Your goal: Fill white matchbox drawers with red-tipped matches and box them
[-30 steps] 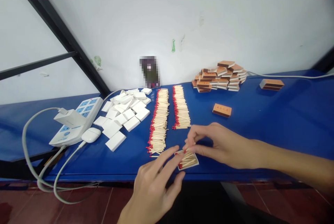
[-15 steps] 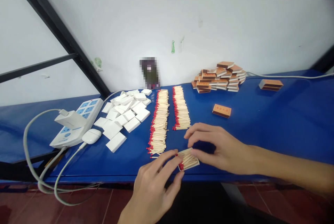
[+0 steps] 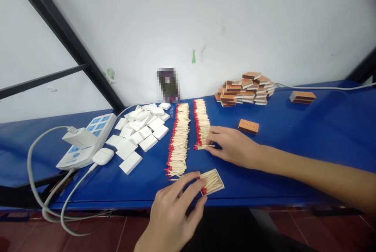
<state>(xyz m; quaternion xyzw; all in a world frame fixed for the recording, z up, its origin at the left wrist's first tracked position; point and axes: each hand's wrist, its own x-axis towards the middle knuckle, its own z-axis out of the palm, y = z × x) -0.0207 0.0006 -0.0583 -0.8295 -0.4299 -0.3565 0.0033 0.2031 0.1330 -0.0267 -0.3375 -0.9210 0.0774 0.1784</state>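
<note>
Near the front edge of the table, my left hand point(image 3: 176, 209) grips a small white matchbox tray point(image 3: 219, 173) by its left end. Red-headed matches point(image 3: 212, 182) lie inside it, partly under my fingertips. Beyond the tray, my right hand point(image 3: 230, 146) pinches matches at the near end of the shorter row of matches point(image 3: 202, 120); how many are between the fingertips I cannot make out. A longer row of matches point(image 3: 179, 138) runs alongside on the left, heads pointing left. An orange matchbox sleeve point(image 3: 248, 126) lies past my right hand.
White trays point(image 3: 148, 142) are heaped left of the matches. A stack of orange matchbox sleeves point(image 3: 246, 89) stands against the wall, with another sleeve point(image 3: 302, 97) to its right. A power strip point(image 3: 96, 126) with cables and a white case point(image 3: 102, 156) occupies the left side.
My right hand has moved from the tray, away from me, to the near end of the shorter match row. My left hand stays on the tray.
</note>
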